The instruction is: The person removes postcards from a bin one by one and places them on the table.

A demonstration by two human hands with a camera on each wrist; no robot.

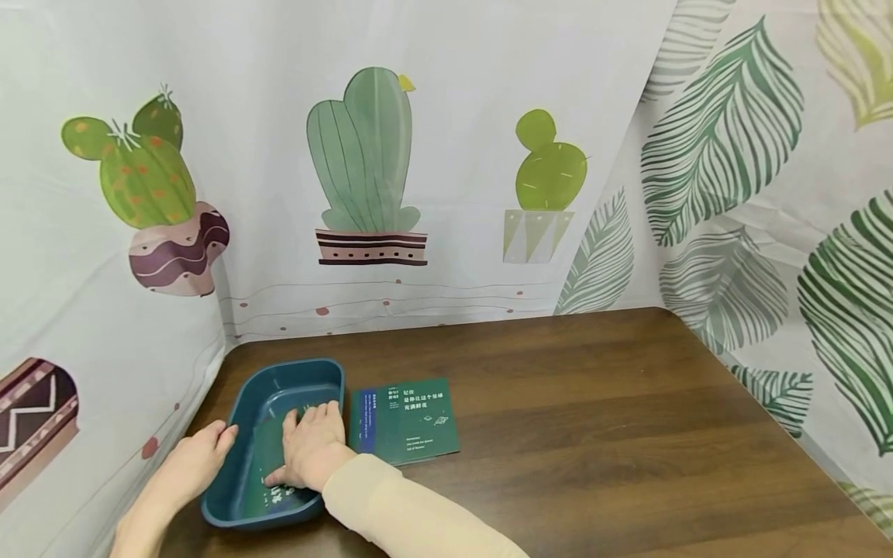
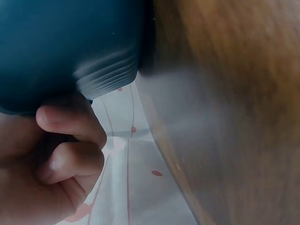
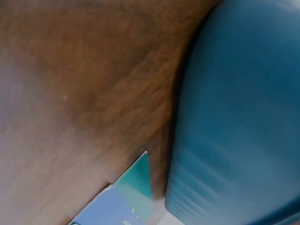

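Note:
A dark blue plastic basin (image 1: 240,422) stands at the table's left end. My left hand (image 1: 188,465) grips its left rim; in the left wrist view the curled fingers (image 2: 70,122) sit just under the rim, outside the ribbed wall. Inside the basin lies a green printed card (image 1: 260,504) with white lettering. My right hand (image 1: 314,446) rests on that card, fingers spread, and covers much of it. Right beside the basin, more green and blue printed cards (image 1: 425,422) overlap on the table, and a corner of these cards (image 3: 140,180) shows in the right wrist view.
The brown wooden table (image 1: 593,434) extends to the right. A white cloth with cactus prints (image 1: 373,155) hangs behind it and along the left edge. Leaf-patterned cloth (image 1: 725,132) hangs at the right. A pale sleeve (image 1: 398,504) covers the right forearm.

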